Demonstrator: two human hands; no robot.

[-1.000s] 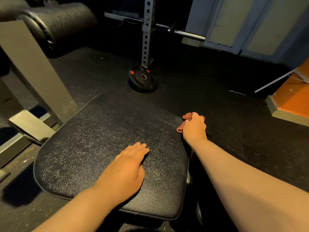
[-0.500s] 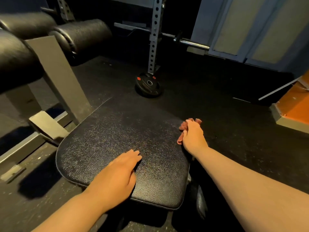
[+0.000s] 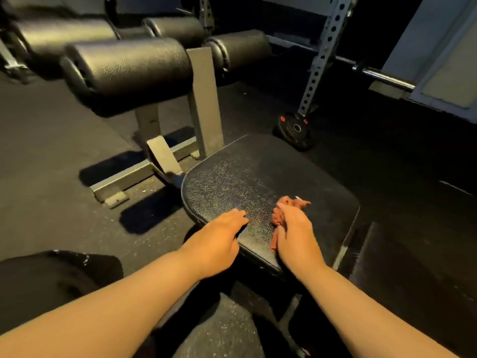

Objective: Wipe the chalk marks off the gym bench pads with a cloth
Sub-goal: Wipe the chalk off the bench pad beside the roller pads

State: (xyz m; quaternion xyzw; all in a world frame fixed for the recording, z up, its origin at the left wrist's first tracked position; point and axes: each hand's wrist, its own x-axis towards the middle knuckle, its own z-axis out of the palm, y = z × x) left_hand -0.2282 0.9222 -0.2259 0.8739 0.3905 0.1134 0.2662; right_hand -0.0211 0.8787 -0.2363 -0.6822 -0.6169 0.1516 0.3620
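Observation:
A flat black textured bench pad [image 3: 258,177] lies in front of me, with a faint pale sheen on its surface. My right hand [image 3: 294,233] presses a bunched reddish cloth [image 3: 286,208] onto the pad's near middle. Part of the cloth sticks out past my fingers, and the rest is hidden under my palm. My left hand [image 3: 222,239] rests flat on the pad's near left edge, fingers together, holding nothing.
Black roller pads [image 3: 129,65] on a grey steel frame [image 3: 204,99] stand to the far left. A weight plate [image 3: 294,130] lies on the dark rubber floor by a perforated rack upright [image 3: 322,52]. A barbell end [image 3: 387,78] juts out at right.
My right hand has slid with the cloth from the pad's right edge in to its near middle. My view has swung left, and the roller pads now show.

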